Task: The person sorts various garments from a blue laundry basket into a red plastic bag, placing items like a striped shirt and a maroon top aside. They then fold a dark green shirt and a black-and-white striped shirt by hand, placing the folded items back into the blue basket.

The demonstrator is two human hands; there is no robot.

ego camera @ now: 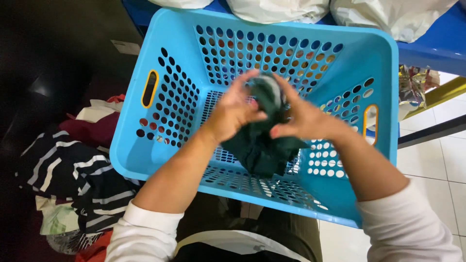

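Both hands bunching a dark green cloth (259, 140) over the blue basket (184, 39)

Left hand (233, 114) and right hand (303, 119) are both closed tight around it (striped clothes pile (73, 170) sits off left).

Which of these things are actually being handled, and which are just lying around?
In hand: dark green garment, gripped by left hand and right hand over the blue basket.

Lying about: striped clothes pile, white bags, blue table.
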